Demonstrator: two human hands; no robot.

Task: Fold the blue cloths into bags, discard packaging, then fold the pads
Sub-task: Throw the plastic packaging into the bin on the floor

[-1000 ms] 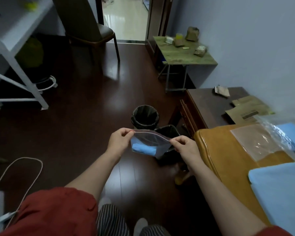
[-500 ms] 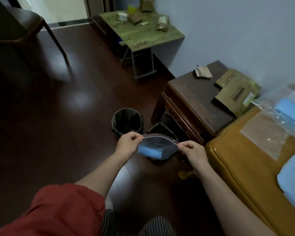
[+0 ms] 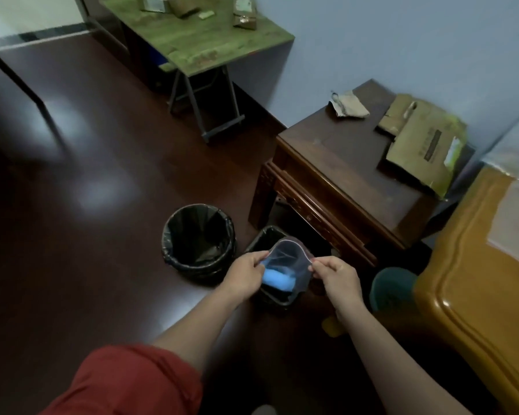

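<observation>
Pinching the bag at 9 o'clock with left hand and 3 o'clock with right hand, pull taut and press zip closed above the blue cloth.

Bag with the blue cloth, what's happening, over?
Left hand and right hand each pinch a top corner of the bag. Blue cloth rolled inside. Round bin and square bin on floor below, nothing blocking.

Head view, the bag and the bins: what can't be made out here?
- Zip bag: whether its seal is closed; it is blurred, and the left hand and right hand pinch its top corners.
- Blue cloth: its left end is behind the left hand.
- Square bin: its inside is hidden by the bag and hands.
- Orange table: cut off by the right edge.
- Cardboard: the print is too small to read.
</observation>
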